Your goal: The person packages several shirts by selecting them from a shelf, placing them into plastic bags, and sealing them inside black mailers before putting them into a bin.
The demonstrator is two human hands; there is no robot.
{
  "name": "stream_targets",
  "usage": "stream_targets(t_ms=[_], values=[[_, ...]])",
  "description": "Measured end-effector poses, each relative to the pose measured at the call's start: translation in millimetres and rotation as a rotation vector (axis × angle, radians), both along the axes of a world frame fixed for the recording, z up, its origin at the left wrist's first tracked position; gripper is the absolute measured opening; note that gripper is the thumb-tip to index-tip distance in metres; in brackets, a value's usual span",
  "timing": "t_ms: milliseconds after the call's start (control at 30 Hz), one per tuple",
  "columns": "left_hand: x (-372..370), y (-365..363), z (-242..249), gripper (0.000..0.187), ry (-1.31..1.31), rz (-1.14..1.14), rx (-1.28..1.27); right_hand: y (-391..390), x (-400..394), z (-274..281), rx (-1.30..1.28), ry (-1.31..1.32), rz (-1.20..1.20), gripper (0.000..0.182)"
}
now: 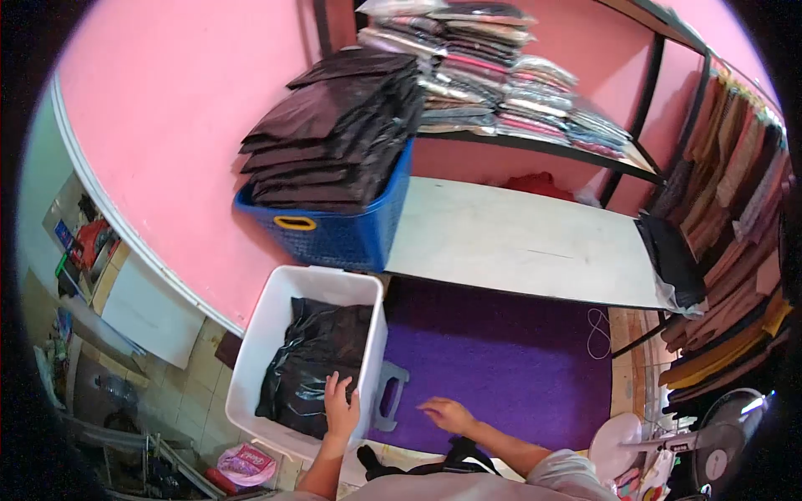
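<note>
My left hand (341, 407) is over the near right side of a white plastic bin (240, 392), its fingers spread and nothing in them. Inside the bin lie black plastic packages (305, 367) with a shiny, creased surface. My fingertips overlap the packages in this view. To the right of the bin, above the purple mat (501, 359), my right hand (447, 413) hangs with its fingers loosely extended to the left, holding nothing. Between the hands, the bin's grey handle (391, 397) sticks out from its side.
Behind the bin, a blue basket (334, 246) holds a tall pile of black packages (334, 134). A white shelf board (518, 238) runs rightward, with folded clothes in clear bags (476, 67) stacked above. Hanging garments (727, 184) and a fan (710, 451) stand at right.
</note>
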State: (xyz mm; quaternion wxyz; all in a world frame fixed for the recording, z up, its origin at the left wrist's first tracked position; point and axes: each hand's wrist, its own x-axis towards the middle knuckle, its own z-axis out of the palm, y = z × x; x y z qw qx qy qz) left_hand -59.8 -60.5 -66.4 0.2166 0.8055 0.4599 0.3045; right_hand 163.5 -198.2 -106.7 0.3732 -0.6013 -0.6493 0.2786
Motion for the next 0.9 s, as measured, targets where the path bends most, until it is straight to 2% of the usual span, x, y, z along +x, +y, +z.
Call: stream_targets(t_ms=[100,200,267,300,333,400,433,500,533,600,700,767,800,900], values=[[42.3,-39.5,9.9,0.028,0.079,-0.030,0.095,-83.0,61.2,-19.8,-0.181,0.006,-0.237,0.018],[76.6,-68.9,10.1,0.026,0.122,-0.111,0.136,-156.2,110.1,-48.3,-0.307,-0.083,-0.324,0.021],[97.5,-75.9,4.5,0.026,0.134,-0.305,0.013,-196.4,135.2,-69.6,-0.503,-0.157,-0.402,0.026],[106.6,-75.0,-1.3,0.030,0.161,-0.419,-0.027,-213.6,146.3,-74.9,-0.503,-0.159,-0.404,0.026],[112.5,-70.9,-17.6,0.030,0.160,-0.420,-0.027,-228.0,156.4,-79.6,-0.533,-0.183,-0.397,0.031],[121.3,-62.6,-46.9,0.039,0.552,-0.711,-0.570,-244.4,172.9,-87.7,-0.555,-0.201,-0.392,0.037],[133.6,-62.2,-42.2,0.039,0.556,-0.710,-0.564,-249.5,180.6,-90.9,-0.645,-0.190,-0.392,0.038],[163.3,-58.1,-34.1,0.050,1.151,-0.728,-0.736,-250.5,194.8,-100.2,-0.729,-0.175,-0.396,0.039],[174.6,-53.4,-39.2,0.050,1.153,-0.728,-0.731,-249.8,201.6,-104.3,-0.709,-0.162,-0.398,0.040],[198.8,-47.1,-57.3,0.053,0.938,-0.741,-0.556,-250.0,218.2,-113.1,-0.696,-0.151,-0.400,0.041],[249.2,-39.1,-53.2,0.054,0.781,-0.683,-0.448,-244.3,251.4,-126.2,-0.578,-0.097,-0.389,0.042],[285.9,-26.2,-72.5,0.054,0.818,-0.717,-0.458,-236.6,282.7,-129.6,-0.728,-0.093,-0.415,0.044],[307.2,-17.5,-79.2,0.055,0.863,-0.750,-0.463,-235.3,300.0,-127.8,-0.718,-0.105,-0.421,0.044],[366.7,-0.5,-68.8,0.051,0.833,-0.778,-0.434,-240.6,345.8,-131.8,-0.757,-0.281,-0.444,0.047]])
